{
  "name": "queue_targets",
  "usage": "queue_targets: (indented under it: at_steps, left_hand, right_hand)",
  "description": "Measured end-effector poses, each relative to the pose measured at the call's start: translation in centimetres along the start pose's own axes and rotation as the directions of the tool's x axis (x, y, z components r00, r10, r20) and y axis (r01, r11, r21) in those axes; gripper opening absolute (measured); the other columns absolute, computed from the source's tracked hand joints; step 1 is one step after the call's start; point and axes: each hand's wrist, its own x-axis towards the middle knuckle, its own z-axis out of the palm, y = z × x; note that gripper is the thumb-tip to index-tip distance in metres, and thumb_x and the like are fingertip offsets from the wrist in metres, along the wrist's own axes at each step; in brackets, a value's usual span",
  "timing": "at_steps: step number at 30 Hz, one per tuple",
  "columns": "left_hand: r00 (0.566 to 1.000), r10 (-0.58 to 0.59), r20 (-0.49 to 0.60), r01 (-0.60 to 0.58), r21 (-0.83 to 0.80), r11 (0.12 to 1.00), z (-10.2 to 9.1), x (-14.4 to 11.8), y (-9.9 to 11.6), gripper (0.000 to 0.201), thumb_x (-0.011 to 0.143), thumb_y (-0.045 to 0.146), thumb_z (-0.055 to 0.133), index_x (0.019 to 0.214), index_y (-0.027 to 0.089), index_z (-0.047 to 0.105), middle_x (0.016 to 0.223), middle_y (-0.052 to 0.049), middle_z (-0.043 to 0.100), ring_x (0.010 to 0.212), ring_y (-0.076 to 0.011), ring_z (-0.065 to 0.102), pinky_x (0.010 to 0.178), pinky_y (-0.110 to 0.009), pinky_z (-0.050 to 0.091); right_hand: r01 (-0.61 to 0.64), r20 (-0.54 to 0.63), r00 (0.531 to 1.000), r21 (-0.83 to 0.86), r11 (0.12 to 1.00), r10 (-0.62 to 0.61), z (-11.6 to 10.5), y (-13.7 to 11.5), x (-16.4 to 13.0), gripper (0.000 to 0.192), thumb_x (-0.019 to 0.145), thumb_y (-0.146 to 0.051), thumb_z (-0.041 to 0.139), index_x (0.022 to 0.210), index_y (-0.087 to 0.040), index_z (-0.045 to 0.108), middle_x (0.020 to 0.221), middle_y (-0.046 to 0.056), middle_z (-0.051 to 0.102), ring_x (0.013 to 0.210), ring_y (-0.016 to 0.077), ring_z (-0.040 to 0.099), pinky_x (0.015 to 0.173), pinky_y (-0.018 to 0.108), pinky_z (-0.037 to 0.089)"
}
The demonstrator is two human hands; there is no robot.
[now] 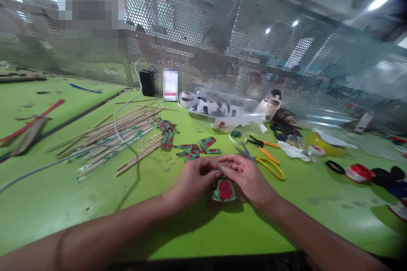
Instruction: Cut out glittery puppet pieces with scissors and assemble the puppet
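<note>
A small flat green piece with a red rose print [225, 189] is pinched at its upper edge between both my hands, low over the table. My left hand [195, 180] has its thumb and fingers closed on the piece's upper left side. My right hand [246, 175] grips the upper right side, thumb against fingers. The fingertips hide the top of the piece. Just beyond my hands lie several cutouts [192, 151] in the same green and red pattern. Scissors with yellow handles [271, 169] rest by my right hand, their blades partly spread. Behind them are pliers with orange handles [269, 154].
Thin wooden sticks [104, 133] and a white cable [119, 129] spread across the left. A clear plastic tray [203, 114] holds a black-and-white roll. A phone [171, 84] and black box [147, 83] stand before a perforated screen [178, 21]. Tape rolls [359, 172] sit right.
</note>
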Motion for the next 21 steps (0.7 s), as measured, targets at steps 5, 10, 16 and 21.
queue_targets:
  at_steps: [5,10,16,21]
  left_hand:
    - [0.995,-0.095,-0.031,0.095,-0.022,0.995,-0.2,0.0,-0.4,0.027,0.070,0.035,0.080,0.070,0.015,0.062,0.062,-0.001,0.058,0.055,-0.0115,0.050,0.053,-0.025,0.039]
    - [0.993,-0.105,-0.058,0.102,-0.064,0.993,-0.4,0.1,-0.6,0.027,0.074,0.032,0.077,0.070,0.018,0.054,0.062,0.001,0.054,0.057,-0.0121,0.049,0.054,-0.025,0.039]
    - [0.993,-0.090,-0.071,0.086,-0.057,0.995,-0.4,0.2,-0.5,0.030,0.068,0.024,0.079,0.065,0.020,0.049,0.055,0.005,0.047,0.050,-0.0090,0.043,0.047,-0.022,0.032]
    - [0.988,-0.154,0.006,0.152,-0.183,0.971,-0.5,0.3,0.6,0.038,0.066,0.030,0.082,0.067,0.020,0.045,0.062,0.001,0.063,0.060,-0.0172,0.066,0.060,-0.030,0.053]
  right_hand:
    - [0.060,0.057,0.997,-0.164,0.985,-0.052,-1.2,0.6,0.1,0.030,0.082,-0.040,0.070,0.100,-0.017,0.069,0.087,0.006,0.073,0.080,0.0195,0.068,0.076,0.033,0.055]
    - [0.154,0.050,0.988,-0.403,0.902,-0.147,-3.0,0.0,1.2,0.035,0.092,-0.049,0.057,0.089,-0.017,0.071,0.077,0.007,0.074,0.065,0.0200,0.069,0.060,0.032,0.056]
    - [0.163,-0.241,0.896,-0.602,0.782,-0.373,-8.9,-0.2,4.9,0.014,0.081,-0.033,0.072,0.078,-0.019,0.074,0.077,0.004,0.074,0.077,0.0214,0.069,0.079,0.035,0.055]
    - [-0.103,-0.620,0.624,-0.668,0.737,-0.475,-19.8,-0.8,6.5,0.020,0.098,-0.030,0.058,0.096,-0.013,0.069,0.080,0.003,0.070,0.071,0.0155,0.067,0.073,0.032,0.057]
